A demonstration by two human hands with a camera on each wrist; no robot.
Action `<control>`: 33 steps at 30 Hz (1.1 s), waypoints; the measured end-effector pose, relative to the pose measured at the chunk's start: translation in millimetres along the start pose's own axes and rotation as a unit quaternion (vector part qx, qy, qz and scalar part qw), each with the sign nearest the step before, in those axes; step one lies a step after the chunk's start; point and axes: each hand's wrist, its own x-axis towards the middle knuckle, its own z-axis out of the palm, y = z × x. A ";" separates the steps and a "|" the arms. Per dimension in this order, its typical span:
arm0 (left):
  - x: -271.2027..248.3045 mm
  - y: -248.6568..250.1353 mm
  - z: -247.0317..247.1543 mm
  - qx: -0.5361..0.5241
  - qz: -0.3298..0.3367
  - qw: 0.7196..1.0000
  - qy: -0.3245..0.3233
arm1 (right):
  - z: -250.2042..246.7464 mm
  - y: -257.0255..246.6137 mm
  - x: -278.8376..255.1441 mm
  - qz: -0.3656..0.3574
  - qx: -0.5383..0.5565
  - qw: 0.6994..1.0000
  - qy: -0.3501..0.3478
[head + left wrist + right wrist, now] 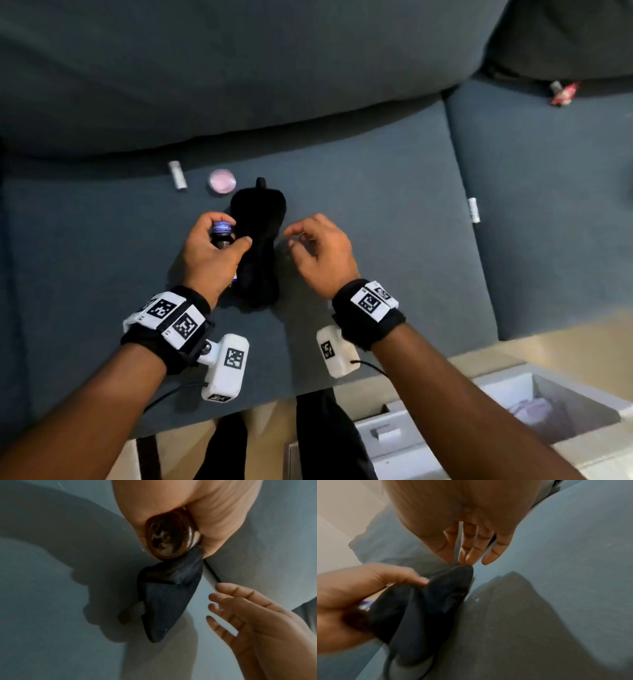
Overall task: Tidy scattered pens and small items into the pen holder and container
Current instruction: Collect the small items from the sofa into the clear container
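My left hand (pixel 209 254) grips a small dark bottle (pixel 222 233) with a blue ribbed cap, held upright against the left side of a black fabric pouch (pixel 259 240) lying on the sofa seat. In the left wrist view the bottle's round base (pixel 169 539) shows below the palm, touching the pouch (pixel 164 601). My right hand (pixel 317 251) hovers just right of the pouch, fingers loosely curled and holding nothing. In the right wrist view its fingertips (pixel 465 559) sit right at the pouch's tip (pixel 436 595); I cannot tell whether they touch.
A white tube (pixel 177 175) and a round pink-lidded jar (pixel 222 182) lie behind the pouch on the blue-grey sofa seat (pixel 376 205). A small white item (pixel 473 209) sits at the cushion seam, a red wrapper (pixel 561 92) far right. A white open box (pixel 507 387) stands on the floor.
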 end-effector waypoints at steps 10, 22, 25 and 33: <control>-12.5 -42.1 -99.7 0.053 0.008 0.997 0.050 | 69.7 -30.6 103.8 -0.048 -0.216 0.965 -0.141; -3.3 -24.2 -87.4 0.145 0.066 0.987 0.000 | 69.9 -25.2 79.7 -0.057 -0.231 0.968 -0.075; 2.0 -22.3 -78.6 0.158 0.042 0.986 0.009 | 71.0 -34.7 86.0 -0.043 -0.215 0.966 -0.135; 10.1 -3.4 -38.6 0.157 0.071 0.982 -0.075 | 46.5 -30.2 81.9 0.088 -0.071 0.985 -0.129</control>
